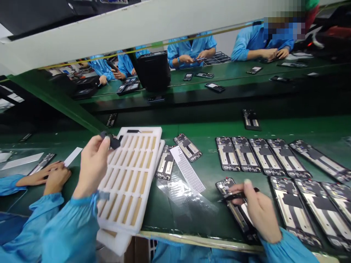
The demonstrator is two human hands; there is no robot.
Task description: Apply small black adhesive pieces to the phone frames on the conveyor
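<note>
My left hand [91, 164] is raised over the left side of a white foam tray [149, 153] with rows of slots. Between its thumb and fingers is a small black part [111, 140] whose exact kind I cannot make out. My right hand [259, 208] grips dark tweezers [236, 196], their tip pointing left. Beneath them lies an opened phone body [240, 215], partly hidden by the hand. Two more opened phone bodies [165, 162] [188, 147] lie right of the tray, beside a white sheet of small dots [188, 170] and a clear film [178, 199].
Several opened phone bodies [292, 210] stand in rows on the right of the green bench [208, 128]. A co-worker's hands [56, 175] rest at the left. Across the shelf, other people in blue sleeves handle phones near a black bin [153, 71]. A green post [57, 102] slants at left.
</note>
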